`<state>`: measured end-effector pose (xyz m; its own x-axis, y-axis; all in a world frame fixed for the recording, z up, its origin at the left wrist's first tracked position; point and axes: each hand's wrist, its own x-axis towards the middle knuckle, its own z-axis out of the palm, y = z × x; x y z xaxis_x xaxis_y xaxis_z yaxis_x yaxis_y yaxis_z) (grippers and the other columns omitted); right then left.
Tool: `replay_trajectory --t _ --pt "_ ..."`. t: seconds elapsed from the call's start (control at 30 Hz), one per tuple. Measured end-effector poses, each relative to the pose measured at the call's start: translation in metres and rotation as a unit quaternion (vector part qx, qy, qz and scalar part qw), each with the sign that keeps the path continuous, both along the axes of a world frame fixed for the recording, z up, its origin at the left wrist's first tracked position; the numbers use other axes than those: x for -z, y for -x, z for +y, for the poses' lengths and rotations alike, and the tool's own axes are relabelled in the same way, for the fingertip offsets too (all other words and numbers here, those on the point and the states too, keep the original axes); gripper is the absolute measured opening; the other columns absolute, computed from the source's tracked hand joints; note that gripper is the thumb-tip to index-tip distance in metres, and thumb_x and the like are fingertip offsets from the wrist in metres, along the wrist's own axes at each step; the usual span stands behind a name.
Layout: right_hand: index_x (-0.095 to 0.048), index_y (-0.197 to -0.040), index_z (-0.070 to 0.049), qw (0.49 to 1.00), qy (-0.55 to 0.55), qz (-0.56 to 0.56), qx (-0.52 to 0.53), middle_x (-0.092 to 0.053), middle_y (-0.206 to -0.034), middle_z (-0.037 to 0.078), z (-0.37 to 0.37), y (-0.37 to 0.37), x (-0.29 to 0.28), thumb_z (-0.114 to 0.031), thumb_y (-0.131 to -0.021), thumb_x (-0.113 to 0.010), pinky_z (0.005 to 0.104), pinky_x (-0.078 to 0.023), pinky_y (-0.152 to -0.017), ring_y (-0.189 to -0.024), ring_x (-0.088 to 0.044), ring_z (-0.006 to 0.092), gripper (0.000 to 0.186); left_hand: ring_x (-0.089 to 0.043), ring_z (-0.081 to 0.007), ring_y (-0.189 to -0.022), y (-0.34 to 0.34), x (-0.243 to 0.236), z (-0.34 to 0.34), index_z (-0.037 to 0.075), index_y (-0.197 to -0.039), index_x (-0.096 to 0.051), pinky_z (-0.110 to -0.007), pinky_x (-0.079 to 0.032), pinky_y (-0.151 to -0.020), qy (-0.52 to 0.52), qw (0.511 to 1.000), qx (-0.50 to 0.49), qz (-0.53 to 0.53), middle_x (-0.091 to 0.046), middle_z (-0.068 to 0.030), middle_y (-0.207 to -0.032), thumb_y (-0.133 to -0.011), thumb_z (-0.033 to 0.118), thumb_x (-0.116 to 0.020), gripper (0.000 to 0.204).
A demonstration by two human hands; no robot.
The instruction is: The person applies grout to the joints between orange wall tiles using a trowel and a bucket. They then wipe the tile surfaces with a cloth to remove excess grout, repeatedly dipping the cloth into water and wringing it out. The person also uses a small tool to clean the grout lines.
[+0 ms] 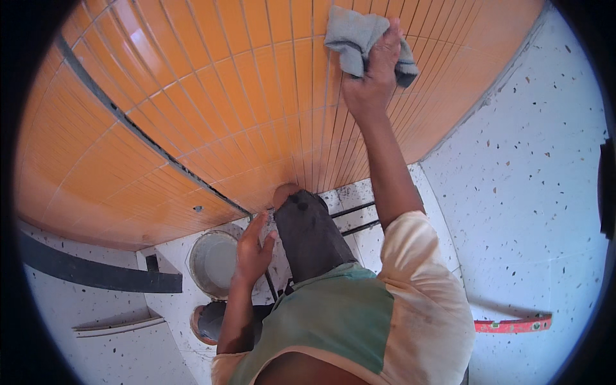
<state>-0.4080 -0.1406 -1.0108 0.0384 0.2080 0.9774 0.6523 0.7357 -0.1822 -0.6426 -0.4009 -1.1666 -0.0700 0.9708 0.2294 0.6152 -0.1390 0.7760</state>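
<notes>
I am gripping the grey cloth (359, 40) in my right hand (372, 77), pressing it flat against the orange tiled wall (212, 109) high above me. My left hand (253, 250) is hanging released, fingers spread, well below near the white bucket (215, 260).

Bright, even daylight, soft glare patch on the glossy orange tiled wall (138, 48) upper left, faint shadows under the body, strong fisheye bending of grout lines, black vignette at corners, focus generally sharp
</notes>
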Motion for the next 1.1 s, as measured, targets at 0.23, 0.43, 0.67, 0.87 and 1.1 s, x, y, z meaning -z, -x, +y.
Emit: replay_trajectory --t 0.23,0.43,0.67,0.87,1.1 --pt "-0.043 -0.136 0.013 0.984 0.163 0.073 -0.028 -0.022 -0.155 0.035 -0.015 0.017 0.217 -0.005 -0.081 -0.065 0.0536 -0.012 -0.120 -0.147 -0.019 0.0487 0.062 -0.055 -0.0311 -0.128 0.074 -0.034 0.003 -0.002 -0.134 -0.055 -0.039 -0.040 -0.108 -0.027 0.992 -0.112 0.046 -0.060 -0.0203 -0.134 -0.092 0.007 -0.066 0.045" --pt "-0.047 -0.131 0.012 0.955 0.143 0.254 -0.048 -0.026 -0.153 0.036 0.006 0.022 0.161 -0.009 -0.081 -0.065 0.0572 -0.013 -0.119 -0.144 -0.023 0.0504 0.057 -0.043 -0.0302 -0.139 0.098 -0.162 0.089 0.001 -0.141 -0.049 -0.040 -0.033 -0.114 -0.316 0.910 -0.120 0.240 -0.050 -0.0178 -0.145 -0.097 0.008 -0.061 0.046" --pt "-0.045 -0.136 0.009 0.981 0.008 0.182 0.061 -0.030 -0.153 0.031 0.042 -0.019 0.070 -0.013 -0.080 -0.071 0.0557 -0.014 -0.119 -0.146 -0.020 0.0477 0.066 -0.037 -0.0355 -0.142 0.123 -0.251 0.156 0.001 -0.142 -0.048 -0.044 -0.031 -0.115 -0.548 0.708 -0.124 0.428 -0.040 -0.0222 -0.152 -0.099 0.020 -0.059 0.049" --pt "-0.044 -0.138 0.008 0.850 0.238 0.460 0.094 -0.049 -0.142 0.023 0.045 -0.025 0.267 -0.011 -0.096 -0.051 0.0383 -0.036 -0.108 -0.129 -0.049 0.0348 0.047 -0.037 -0.0380 -0.141 0.122 -0.265 0.184 0.000 -0.144 -0.046 -0.049 -0.028 -0.115 -0.587 0.623 -0.166 0.489 -0.041 -0.0229 -0.150 -0.101 0.034 -0.054 0.055" --pt "-0.046 -0.139 0.004 0.938 0.080 0.336 0.042 -0.033 -0.152 0.030 0.079 -0.100 0.050 -0.015 -0.090 -0.062 0.0513 -0.014 -0.120 -0.146 -0.021 0.0448 0.055 -0.031 -0.0389 -0.144 0.131 -0.258 0.177 -0.004 -0.145 -0.041 -0.051 -0.027 -0.116 -0.577 0.627 -0.139 0.504 -0.036 -0.0255 -0.152 -0.103 0.040 -0.048 0.061"
